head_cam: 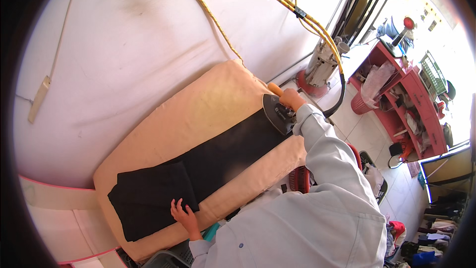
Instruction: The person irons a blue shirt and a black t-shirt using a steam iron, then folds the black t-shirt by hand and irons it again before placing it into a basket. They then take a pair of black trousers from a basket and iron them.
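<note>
Black folded trousers [223, 156] lie lengthwise on a padded ironing table [200, 108] with a peach cover. My right hand [292, 98] grips the handle of a steam iron [277, 114], whose soleplate is over the far right end of the black cloth. A dark hose runs from the iron to yellow cords [316, 24] overhead. My left hand [182, 214] rests with spread fingers at the near edge of the folded-over left part of the trousers, holding nothing.
A metal boiler [321, 61] on a red base stands beyond the table's right end. Further right are a red desk [420, 108] with cluttered shelves and a pink wastebasket [360, 102]. Baskets stand close to the table's near side. Folded clothes [431, 245] sit at lower right.
</note>
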`<state>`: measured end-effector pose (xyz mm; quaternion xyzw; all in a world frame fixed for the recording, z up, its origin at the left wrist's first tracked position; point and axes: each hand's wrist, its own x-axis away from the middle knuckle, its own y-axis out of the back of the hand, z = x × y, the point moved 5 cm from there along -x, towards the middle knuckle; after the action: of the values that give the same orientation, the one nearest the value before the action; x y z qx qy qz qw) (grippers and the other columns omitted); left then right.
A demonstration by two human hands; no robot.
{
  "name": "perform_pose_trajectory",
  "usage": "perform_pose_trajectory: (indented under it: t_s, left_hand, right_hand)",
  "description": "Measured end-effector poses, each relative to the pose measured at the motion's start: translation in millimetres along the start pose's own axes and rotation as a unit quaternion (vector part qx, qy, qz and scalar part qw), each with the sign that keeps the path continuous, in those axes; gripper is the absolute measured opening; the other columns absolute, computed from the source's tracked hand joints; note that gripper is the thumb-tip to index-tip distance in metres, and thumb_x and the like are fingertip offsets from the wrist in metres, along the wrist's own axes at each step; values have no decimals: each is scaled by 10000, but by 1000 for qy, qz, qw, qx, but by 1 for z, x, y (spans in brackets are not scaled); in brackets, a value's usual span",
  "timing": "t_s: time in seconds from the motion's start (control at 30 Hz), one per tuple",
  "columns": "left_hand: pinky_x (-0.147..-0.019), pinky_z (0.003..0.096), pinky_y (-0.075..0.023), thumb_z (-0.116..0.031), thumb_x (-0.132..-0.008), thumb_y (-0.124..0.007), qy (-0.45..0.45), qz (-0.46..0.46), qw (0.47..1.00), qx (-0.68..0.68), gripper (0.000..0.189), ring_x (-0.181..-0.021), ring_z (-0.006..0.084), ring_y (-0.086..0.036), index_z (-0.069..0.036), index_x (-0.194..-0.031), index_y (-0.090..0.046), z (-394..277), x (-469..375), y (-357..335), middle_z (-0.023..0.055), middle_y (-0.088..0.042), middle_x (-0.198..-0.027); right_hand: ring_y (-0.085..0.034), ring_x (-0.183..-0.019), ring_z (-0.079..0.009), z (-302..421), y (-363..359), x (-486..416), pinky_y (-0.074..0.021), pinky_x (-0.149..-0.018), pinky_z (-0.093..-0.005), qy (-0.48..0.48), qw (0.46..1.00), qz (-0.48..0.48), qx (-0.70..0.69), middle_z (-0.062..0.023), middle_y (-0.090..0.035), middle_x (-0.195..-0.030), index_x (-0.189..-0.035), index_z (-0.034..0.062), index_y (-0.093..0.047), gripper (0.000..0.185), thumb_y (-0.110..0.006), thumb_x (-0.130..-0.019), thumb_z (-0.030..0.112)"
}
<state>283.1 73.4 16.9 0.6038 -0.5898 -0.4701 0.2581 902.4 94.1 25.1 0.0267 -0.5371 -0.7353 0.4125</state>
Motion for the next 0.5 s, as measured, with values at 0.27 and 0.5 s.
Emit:
perform_pose_trajectory:
  t_s: [0.27,0.5]
  left_hand:
    - [-953,423,-320,-106,-816,-540,-28,43,998,31,309,-1133,313,-416,-70,-1123,-538,12,-6,-10,128,-472,-1220]
    - [-940,387,-339,-145,-860,-528,4,106,992,70,214,-1087,302,-455,-53,-1045,-583,44,-12,-21,128,-516,-1138]
  right_hand:
    - [-602,-494,-225,44,-15,62,-493,-481,-339,186,962,163,119,-98,-612,-577,-704,13,-655,154,-587,-650,140]
    - [-643,-770,-311,114,-91,181,-522,-646,-412,356,892,200,190,-144,-659,-816,-827,38,-678,242,-611,-633,167]
